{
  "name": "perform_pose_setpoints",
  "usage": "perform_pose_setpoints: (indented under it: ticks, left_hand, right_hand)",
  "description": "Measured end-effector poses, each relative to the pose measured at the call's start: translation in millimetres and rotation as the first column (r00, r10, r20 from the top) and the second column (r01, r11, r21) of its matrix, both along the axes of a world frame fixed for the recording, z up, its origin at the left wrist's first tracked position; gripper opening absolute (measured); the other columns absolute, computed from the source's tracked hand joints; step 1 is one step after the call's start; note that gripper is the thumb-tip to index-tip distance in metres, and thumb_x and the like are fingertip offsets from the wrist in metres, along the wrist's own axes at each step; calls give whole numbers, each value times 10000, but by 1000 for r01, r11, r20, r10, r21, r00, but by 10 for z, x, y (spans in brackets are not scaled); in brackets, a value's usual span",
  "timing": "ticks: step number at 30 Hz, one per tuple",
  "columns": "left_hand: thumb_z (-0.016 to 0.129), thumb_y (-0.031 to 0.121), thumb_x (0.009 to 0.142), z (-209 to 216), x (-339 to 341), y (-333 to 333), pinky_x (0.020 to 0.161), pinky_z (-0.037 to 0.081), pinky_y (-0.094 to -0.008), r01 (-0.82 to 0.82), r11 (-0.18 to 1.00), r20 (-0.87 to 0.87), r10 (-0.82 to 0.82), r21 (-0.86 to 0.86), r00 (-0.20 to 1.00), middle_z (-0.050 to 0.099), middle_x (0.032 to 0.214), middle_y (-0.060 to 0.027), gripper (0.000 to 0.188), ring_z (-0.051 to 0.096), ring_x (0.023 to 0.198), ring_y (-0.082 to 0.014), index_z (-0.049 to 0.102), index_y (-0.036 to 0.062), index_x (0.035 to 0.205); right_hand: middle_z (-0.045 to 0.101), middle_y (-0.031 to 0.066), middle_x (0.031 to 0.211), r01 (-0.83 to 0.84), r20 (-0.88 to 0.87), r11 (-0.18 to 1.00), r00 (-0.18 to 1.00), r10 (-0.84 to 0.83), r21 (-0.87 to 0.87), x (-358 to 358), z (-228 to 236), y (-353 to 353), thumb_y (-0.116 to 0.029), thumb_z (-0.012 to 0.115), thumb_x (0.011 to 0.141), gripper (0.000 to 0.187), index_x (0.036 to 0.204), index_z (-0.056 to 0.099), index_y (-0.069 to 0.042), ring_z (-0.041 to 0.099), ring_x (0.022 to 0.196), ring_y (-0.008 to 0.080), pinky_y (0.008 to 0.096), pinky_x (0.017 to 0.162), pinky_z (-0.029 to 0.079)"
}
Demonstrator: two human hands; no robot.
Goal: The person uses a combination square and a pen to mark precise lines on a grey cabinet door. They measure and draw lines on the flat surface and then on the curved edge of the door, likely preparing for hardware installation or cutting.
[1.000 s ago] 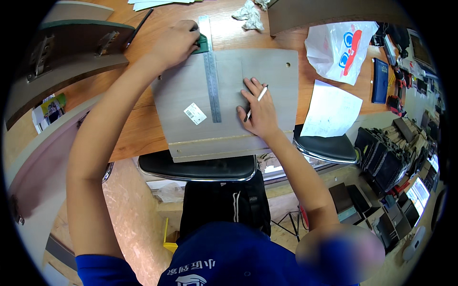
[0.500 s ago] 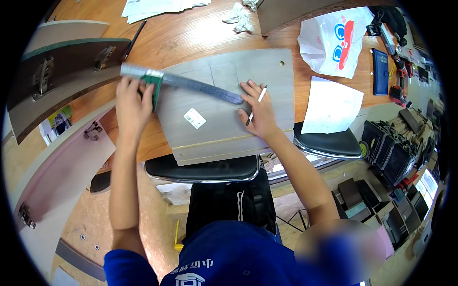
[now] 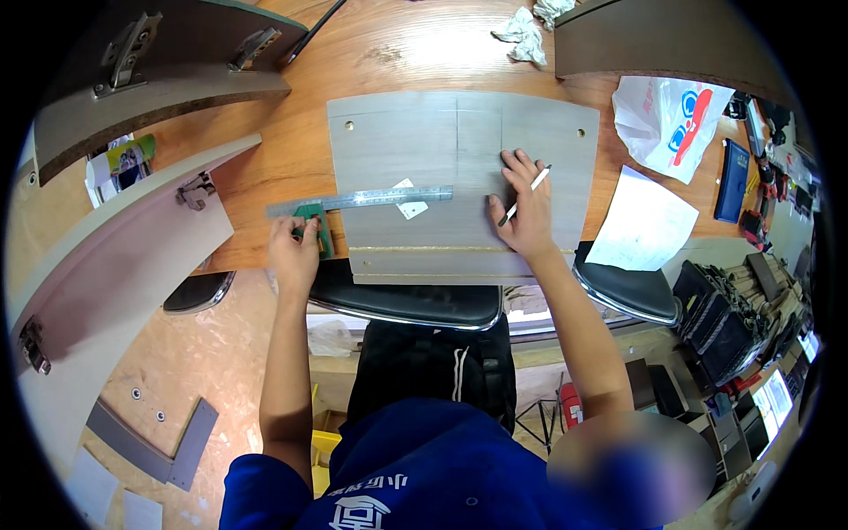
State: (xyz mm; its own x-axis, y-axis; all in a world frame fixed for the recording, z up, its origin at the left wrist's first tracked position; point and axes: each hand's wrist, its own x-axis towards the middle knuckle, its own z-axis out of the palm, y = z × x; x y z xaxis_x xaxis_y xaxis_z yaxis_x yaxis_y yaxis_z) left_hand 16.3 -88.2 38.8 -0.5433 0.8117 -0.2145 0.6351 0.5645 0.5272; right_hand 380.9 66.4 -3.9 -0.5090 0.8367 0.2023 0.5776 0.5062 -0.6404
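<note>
A grey flat board lies on the wooden table, with thin pencil lines near its far edge and a hole in each far corner. My left hand is closed on the green stock of a try square, at the board's left edge. The square's steel blade reaches across the board and partly covers a white label. My right hand rests on the right part of the board, with its fingers stretched toward the far edge. It holds a slim white pen with a dark tip, slanting across the fingers.
Dark panels with metal hinges stand at the far left; a pale hinged panel is nearer. A white plastic bag, a paper sheet and a blue notebook are on the right. Black stool seats sit below the table's near edge.
The try square's blade has swung from a slant to nearly level across the board, as my left hand came nearer. The view has turned; my right hand still rests on the board with the pen.
</note>
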Motion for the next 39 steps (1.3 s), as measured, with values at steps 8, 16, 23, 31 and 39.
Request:
perform_pose_setpoints:
  ticks: [8,16,23,31,39]
  left_hand:
    - [727,113,908,140,-207,1047,851,488,-462,422,901,-276,-383,97,881,586,957,-172,146,581,945,-382,650,-8,884]
    - [705,173,942,139,258,2576,1136,406,-572,820,543,-335,-817,-178,469,644,1274,-86,157,552,1298,-320,714,51,1040]
    - [718,183,940,-45,555,3007,1176,376,-597,837,462,-349,-867,-293,356,631,1340,-82,181,544,1328,-313,766,103,1095]
    - [786,354,884,-31,789,2817,1119,417,-528,846,533,-511,-731,-13,453,599,1396,-164,381,553,1309,-367,746,74,1138]
    - [856,474,774,2,1139,2413,1037,465,-498,801,599,-420,-731,-18,538,542,1438,-185,658,548,1270,-368,692,152,1324]
  right_hand:
    - [558,179,1480,-6,37,1000,999,5,23,-4,5,-4,-139,725,841,523,1310,505,-64,494,1403,412,621,1179,308]
    - [549,187,1487,-2,29,1000,1000,1,29,2,-22,-1,-153,731,834,527,1301,505,-60,495,1400,414,614,1181,306]
    - [547,182,1493,11,19,1000,1000,-11,-9,10,4,-2,-173,730,852,505,1297,514,-69,481,1416,401,589,1194,310]
    - [530,181,1499,15,-19,999,1000,-16,-30,55,-25,-16,-197,716,885,480,1303,515,-75,453,1440,399,593,1200,297]
    - [523,178,1498,18,-38,999,999,-19,-40,56,-3,-15,-189,720,879,480,1305,529,-77,447,1437,403,589,1185,309]
